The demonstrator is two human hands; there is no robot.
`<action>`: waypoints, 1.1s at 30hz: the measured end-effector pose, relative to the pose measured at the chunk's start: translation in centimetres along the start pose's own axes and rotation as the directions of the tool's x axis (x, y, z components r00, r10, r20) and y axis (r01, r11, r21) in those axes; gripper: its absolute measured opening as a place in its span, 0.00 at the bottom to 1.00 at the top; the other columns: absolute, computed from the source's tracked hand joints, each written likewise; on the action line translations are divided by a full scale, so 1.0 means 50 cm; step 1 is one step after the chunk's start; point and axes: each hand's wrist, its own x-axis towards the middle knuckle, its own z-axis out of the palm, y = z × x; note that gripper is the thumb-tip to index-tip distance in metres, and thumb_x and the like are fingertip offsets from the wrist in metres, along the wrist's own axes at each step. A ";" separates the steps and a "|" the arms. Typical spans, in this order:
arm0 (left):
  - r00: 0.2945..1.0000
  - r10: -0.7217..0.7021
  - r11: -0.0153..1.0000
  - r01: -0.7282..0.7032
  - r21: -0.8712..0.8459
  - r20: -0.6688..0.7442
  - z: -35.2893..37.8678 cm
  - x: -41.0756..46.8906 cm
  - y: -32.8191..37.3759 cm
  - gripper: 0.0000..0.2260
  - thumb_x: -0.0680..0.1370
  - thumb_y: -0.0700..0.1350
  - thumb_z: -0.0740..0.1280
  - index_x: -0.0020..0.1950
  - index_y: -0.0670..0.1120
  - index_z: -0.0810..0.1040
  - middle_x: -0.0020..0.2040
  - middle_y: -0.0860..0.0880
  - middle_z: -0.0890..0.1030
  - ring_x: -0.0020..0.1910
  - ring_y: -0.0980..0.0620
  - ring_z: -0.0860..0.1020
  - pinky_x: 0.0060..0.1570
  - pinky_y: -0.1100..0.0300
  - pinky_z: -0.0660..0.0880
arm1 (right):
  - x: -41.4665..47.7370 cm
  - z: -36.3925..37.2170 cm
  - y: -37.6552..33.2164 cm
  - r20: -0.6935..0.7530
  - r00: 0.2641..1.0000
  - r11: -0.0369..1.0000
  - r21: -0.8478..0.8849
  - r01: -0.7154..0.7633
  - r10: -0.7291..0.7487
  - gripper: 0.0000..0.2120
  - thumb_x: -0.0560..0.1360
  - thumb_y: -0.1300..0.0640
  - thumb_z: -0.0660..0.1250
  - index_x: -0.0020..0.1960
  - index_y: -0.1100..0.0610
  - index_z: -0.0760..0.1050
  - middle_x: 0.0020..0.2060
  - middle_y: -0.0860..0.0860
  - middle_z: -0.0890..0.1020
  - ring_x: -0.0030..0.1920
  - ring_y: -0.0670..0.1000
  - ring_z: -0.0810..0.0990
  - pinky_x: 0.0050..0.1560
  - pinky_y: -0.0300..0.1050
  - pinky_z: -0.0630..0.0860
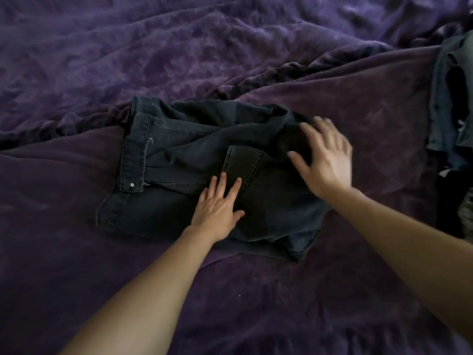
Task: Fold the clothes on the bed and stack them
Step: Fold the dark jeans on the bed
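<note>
Lying folded, dark rumpled jeans (179, 152)

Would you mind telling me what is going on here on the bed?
A person is folding a pair of dark jeans on a purple bedspread. The left hand lies flat on the near part of the folded bundle, fingers straight. The right hand, fingers spread and blurred, is over its far right corner; contact there is unclear. A heap of other dark clothes lies at the right edge.

Both hands flat on folded jeans (194, 180) mid-bed (256, 290): left hand (217, 211), right hand (327, 162) blurred; clothes pile (453, 119) at 3 o'clock.
</note>
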 end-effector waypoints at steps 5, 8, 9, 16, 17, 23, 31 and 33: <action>0.999 -0.007 0.997 0.005 0.079 0.034 0.016 0.001 0.003 0.32 0.82 0.58 0.51 0.77 0.53 0.34 0.77 0.43 0.33 0.76 0.44 0.34 0.75 0.47 0.41 | -0.150 -0.007 0.035 0.361 0.771 0.511 0.590 -0.625 0.525 0.42 0.67 0.37 0.72 0.75 0.46 0.58 0.68 0.47 0.71 0.67 0.50 0.72 0.67 0.51 0.70; 0.999 0.000 0.999 -0.003 0.054 0.047 0.021 0.011 0.001 0.31 0.82 0.57 0.51 0.77 0.53 0.34 0.77 0.43 0.33 0.76 0.43 0.33 0.75 0.46 0.40 | -0.175 0.020 0.016 0.486 0.697 0.293 0.666 -0.686 0.528 0.35 0.66 0.47 0.78 0.69 0.50 0.68 0.61 0.48 0.79 0.58 0.48 0.78 0.60 0.49 0.76; 0.999 0.013 1.000 -0.014 0.028 0.046 0.022 0.011 -0.003 0.31 0.82 0.57 0.52 0.77 0.53 0.35 0.77 0.44 0.34 0.76 0.44 0.34 0.75 0.46 0.40 | -0.171 0.021 0.006 0.510 0.672 0.222 0.683 -0.696 0.536 0.32 0.65 0.50 0.78 0.66 0.51 0.72 0.58 0.49 0.81 0.55 0.49 0.80 0.57 0.49 0.78; 0.984 -0.147 0.614 0.013 -0.789 -0.098 -0.051 -0.048 -0.082 0.18 0.80 0.48 0.63 0.70 0.48 0.71 0.68 0.48 0.73 0.70 0.51 0.68 0.69 0.56 0.65 | -0.131 -0.118 -0.194 0.314 0.815 0.466 0.696 -0.546 0.486 0.21 0.68 0.56 0.77 0.57 0.54 0.74 0.47 0.48 0.83 0.48 0.50 0.83 0.50 0.50 0.81; 0.957 -0.246 0.525 -0.003 -0.851 -0.155 -0.062 -0.074 -0.109 0.14 0.80 0.46 0.64 0.66 0.47 0.75 0.61 0.49 0.78 0.63 0.51 0.75 0.63 0.58 0.70 | -0.122 -0.136 -0.238 0.281 0.842 0.568 0.636 -0.522 0.460 0.23 0.67 0.53 0.77 0.59 0.53 0.73 0.49 0.48 0.82 0.49 0.50 0.82 0.52 0.51 0.80; 0.783 -0.590 0.328 0.012 -0.945 -0.195 -0.067 -0.251 -0.342 0.12 0.79 0.36 0.62 0.46 0.52 0.78 0.42 0.48 0.83 0.44 0.49 0.82 0.43 0.58 0.76 | -0.045 -0.118 -0.567 0.298 0.944 0.933 0.277 -0.229 0.143 0.33 0.71 0.48 0.70 0.71 0.56 0.62 0.61 0.57 0.77 0.60 0.60 0.76 0.57 0.47 0.71; 0.627 -0.689 0.511 0.062 -0.857 -0.365 -0.057 -0.313 -0.505 0.08 0.79 0.42 0.62 0.54 0.44 0.80 0.48 0.44 0.81 0.49 0.43 0.80 0.52 0.51 0.75 | -0.006 0.115 -0.720 0.534 0.841 0.881 0.435 -0.187 -0.085 0.23 0.78 0.52 0.64 0.70 0.57 0.69 0.57 0.55 0.80 0.58 0.56 0.78 0.59 0.47 0.74; 0.590 -0.596 0.666 -0.016 -0.746 -0.545 -0.087 -0.297 -0.471 0.14 0.79 0.47 0.61 0.59 0.43 0.79 0.55 0.43 0.78 0.55 0.43 0.77 0.57 0.52 0.72 | 0.002 0.112 -0.675 0.172 0.974 0.929 0.362 0.078 -0.148 0.19 0.77 0.55 0.62 0.67 0.56 0.73 0.57 0.55 0.80 0.58 0.58 0.77 0.58 0.50 0.74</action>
